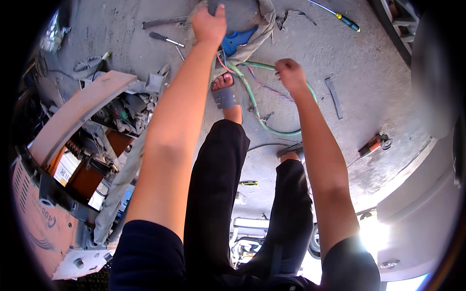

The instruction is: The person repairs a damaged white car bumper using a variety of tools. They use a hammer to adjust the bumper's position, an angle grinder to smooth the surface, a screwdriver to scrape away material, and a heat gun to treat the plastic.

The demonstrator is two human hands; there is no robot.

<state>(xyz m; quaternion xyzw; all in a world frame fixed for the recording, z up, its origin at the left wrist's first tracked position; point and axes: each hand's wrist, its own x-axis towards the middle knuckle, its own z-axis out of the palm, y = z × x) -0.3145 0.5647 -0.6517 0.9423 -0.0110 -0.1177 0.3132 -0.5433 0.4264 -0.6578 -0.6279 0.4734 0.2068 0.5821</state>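
Note:
My left hand (209, 24) reaches far forward and grips a dark grey part (213, 6) lying in a grey cloth (264, 19) on the concrete floor, beside a blue plastic piece (238, 40). My right hand (290, 72) is closed around a bundle of thin wires with a green cable (255, 104) that loops over the floor. My legs in black trousers and my sandalled feet (224, 94) stand below the hands.
An open tool box (82, 140) crammed with tools and parts stands at the left. Screwdrivers (166, 39) (340, 18) lie on the floor, as do an orange tool (373, 144) at the right and a flat metal bar (334, 97). A vehicle wheel (395, 24) is at top right.

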